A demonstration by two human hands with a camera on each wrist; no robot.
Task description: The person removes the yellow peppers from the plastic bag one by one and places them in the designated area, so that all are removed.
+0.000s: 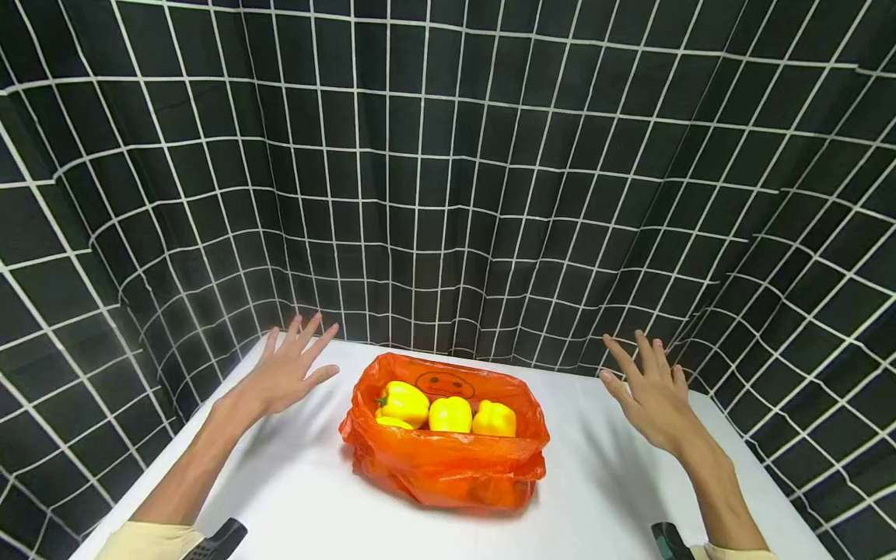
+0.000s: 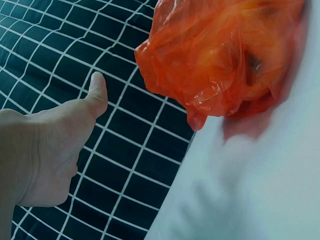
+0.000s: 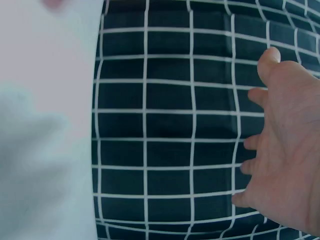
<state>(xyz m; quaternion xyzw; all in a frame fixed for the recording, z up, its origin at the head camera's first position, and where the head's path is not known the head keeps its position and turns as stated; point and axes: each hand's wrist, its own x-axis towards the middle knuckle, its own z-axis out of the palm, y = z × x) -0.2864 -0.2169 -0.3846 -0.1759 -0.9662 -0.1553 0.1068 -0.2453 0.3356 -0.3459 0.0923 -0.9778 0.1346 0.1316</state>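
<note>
An orange-red plastic bag (image 1: 448,467) stands on the white table with its mouth wide and its rim folded down. Several yellow bell peppers (image 1: 450,414) lie inside it, one with a green stem; more shapes show dimly through the plastic. To the bag's left, my left hand (image 1: 287,372) hovers above the table with fingers spread, touching nothing. In the left wrist view the bag (image 2: 215,60) appears beyond the thumb. On the other side, my right hand (image 1: 654,397) is also raised, fingers spread, apart from the bag. The right wrist view shows this hand (image 3: 287,145) against the curtain.
The white table (image 1: 581,498) has its far edge close to a dark curtain (image 1: 448,194) with a white grid, which surrounds it at the back and both sides. Dark wrist devices (image 1: 217,540) show at both cuffs. Shadows of the hands fall on the tabletop.
</note>
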